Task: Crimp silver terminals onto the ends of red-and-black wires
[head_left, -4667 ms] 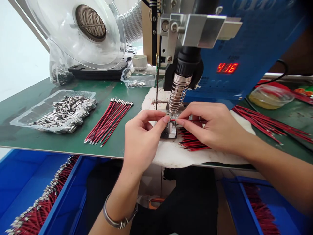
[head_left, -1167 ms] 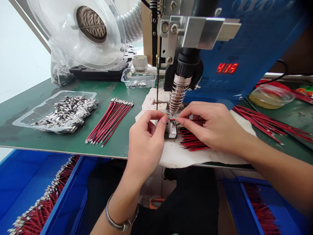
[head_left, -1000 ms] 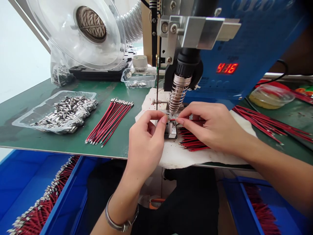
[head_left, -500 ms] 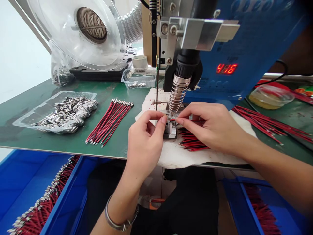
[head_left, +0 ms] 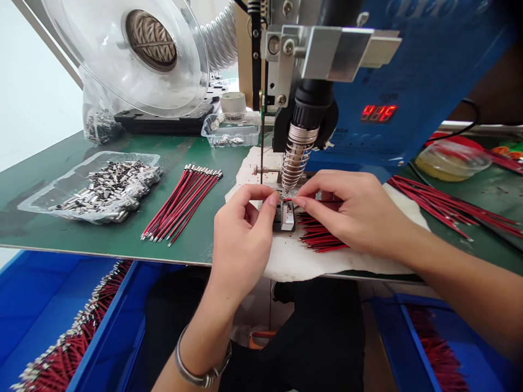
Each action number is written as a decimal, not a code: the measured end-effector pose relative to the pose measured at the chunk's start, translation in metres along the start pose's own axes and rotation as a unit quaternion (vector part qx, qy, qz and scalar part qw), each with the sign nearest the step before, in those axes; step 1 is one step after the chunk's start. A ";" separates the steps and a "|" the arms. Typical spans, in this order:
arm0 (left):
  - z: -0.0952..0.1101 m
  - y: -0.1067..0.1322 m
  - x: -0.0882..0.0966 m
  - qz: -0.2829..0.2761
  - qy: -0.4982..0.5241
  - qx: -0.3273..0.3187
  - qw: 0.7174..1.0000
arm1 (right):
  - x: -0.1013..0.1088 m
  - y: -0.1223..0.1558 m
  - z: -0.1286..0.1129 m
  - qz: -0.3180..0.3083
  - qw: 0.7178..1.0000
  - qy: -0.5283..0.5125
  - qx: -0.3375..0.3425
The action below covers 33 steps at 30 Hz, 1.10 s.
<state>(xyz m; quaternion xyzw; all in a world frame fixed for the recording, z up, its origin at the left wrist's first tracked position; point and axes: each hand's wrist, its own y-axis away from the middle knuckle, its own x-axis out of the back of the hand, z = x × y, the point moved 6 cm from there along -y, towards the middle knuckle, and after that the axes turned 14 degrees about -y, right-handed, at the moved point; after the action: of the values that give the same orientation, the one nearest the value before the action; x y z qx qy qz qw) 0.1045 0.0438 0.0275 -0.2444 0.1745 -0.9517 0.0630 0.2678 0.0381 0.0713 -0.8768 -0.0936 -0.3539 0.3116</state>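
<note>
My left hand (head_left: 241,239) is pinched, thumb and forefinger meeting at the small metal fixture (head_left: 286,218) under the soldering tip (head_left: 295,163); what it pinches is too small to name. My right hand (head_left: 351,212) pinches a red and black wire (head_left: 322,200) and holds its end at the same fixture. A pile of short red wires (head_left: 318,235) lies on the white cloth (head_left: 302,258) beneath my right hand.
A bundle of red and black wires (head_left: 182,202) lies on the green mat (head_left: 49,185), beside a clear tray of metal terminals (head_left: 104,188). The blue machine (head_left: 412,71) shows a red readout (head_left: 378,113). More wires (head_left: 445,206) lie right. Blue bins (head_left: 49,321) hold finished wires.
Both hands have stayed pinched at the fixture. My left hand shifted slightly right since the oldest frame. The red readout flickers between values.
</note>
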 end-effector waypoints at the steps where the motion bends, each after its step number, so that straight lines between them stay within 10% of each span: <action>1: 0.000 0.000 0.000 0.001 0.001 0.000 1.000 | 0.000 0.000 0.000 0.000 1.000 0.000 -0.001; 33: 0.000 0.001 -0.001 -0.005 0.012 0.012 1.000 | 0.000 0.001 0.002 -0.004 1.000 -0.003 -0.016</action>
<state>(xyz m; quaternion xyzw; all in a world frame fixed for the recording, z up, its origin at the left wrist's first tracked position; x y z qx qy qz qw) 0.1052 0.0429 0.0264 -0.2335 0.1626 -0.9568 0.0592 0.2692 0.0383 0.0693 -0.8823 -0.0928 -0.3538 0.2962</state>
